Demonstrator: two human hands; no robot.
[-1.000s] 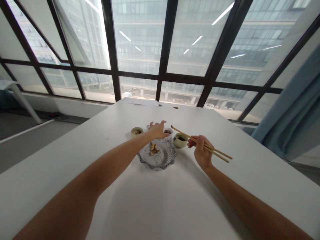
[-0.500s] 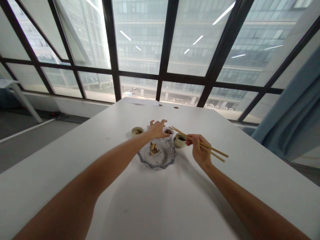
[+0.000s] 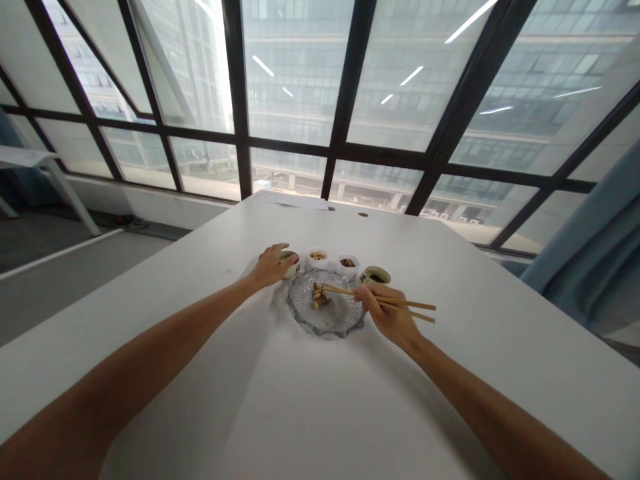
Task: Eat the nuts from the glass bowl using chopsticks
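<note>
My left hand (image 3: pixel 271 265) is wrapped round a small pale green cup (image 3: pixel 291 268) left of the glass plate. A pair of wooden chopsticks (image 3: pixel 407 305) is held in my right hand (image 3: pixel 387 308), their tips at a small heap of brownish food (image 3: pixel 320 295) on the scalloped clear glass plate (image 3: pixel 345 328). Behind the plate stand two white bowls, one with yellowish pieces (image 3: pixel 317 258) and one with dark pieces (image 3: pixel 347 264). Another pale green cup (image 3: pixel 376 275), with dark contents, stands just behind my right hand.
All of this stands on a white table (image 3: pixel 280 413). Papers (image 3: pixel 295 201) lie at its far edge, near two small dark discs. Windows rise behind the table, a blue curtain (image 3: pixel 590 247) hangs at the right, and another white table (image 3: pixel 23 157) is at the far left.
My left hand has moved left from above the white bowls and taken hold of the left cup. My right hand has brought the chopstick tips down to the food on the plate. The view has shifted slightly.
</note>
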